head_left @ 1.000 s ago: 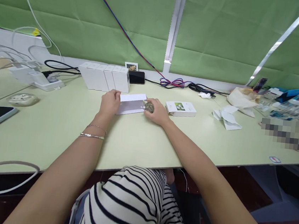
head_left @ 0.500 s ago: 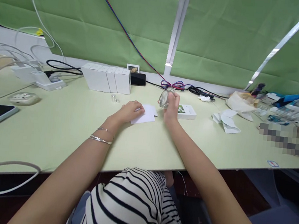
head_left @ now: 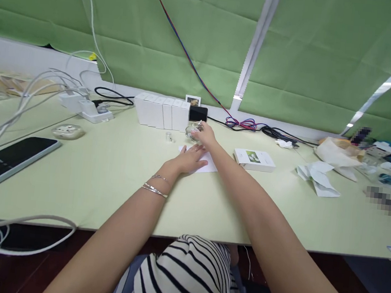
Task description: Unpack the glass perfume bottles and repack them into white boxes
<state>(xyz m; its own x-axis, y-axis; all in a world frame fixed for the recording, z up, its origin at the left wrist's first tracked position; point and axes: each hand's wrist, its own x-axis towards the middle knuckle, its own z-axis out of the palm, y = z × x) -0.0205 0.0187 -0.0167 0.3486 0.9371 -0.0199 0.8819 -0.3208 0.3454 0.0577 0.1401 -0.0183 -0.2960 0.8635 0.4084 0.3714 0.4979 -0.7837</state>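
Observation:
My right hand (head_left: 205, 134) is wrapped round a clear, rounded glass bottle (head_left: 193, 128), close to the row of white boxes. Below it, my left hand (head_left: 192, 159) lies with fingers spread on a piece of white folded card (head_left: 210, 165), partly hiding it. A small clear cap-like piece (head_left: 169, 137) stands on the table to the left of the bottle. To the right of my right forearm lies a white box with a green flower picture (head_left: 254, 159).
Several white boxes (head_left: 162, 112) stand in a row at the back, beside a black phone (head_left: 198, 113). Bundled cables (head_left: 243, 123) run along the wall. Crumpled paper (head_left: 319, 178) lies at right; a tablet-like device (head_left: 12, 162) and a power strip (head_left: 96, 112) are at left.
My right hand has carried the bottle left, over toward the white boxes. My left hand has flattened with its fingers spread on the card. The view has shifted left.

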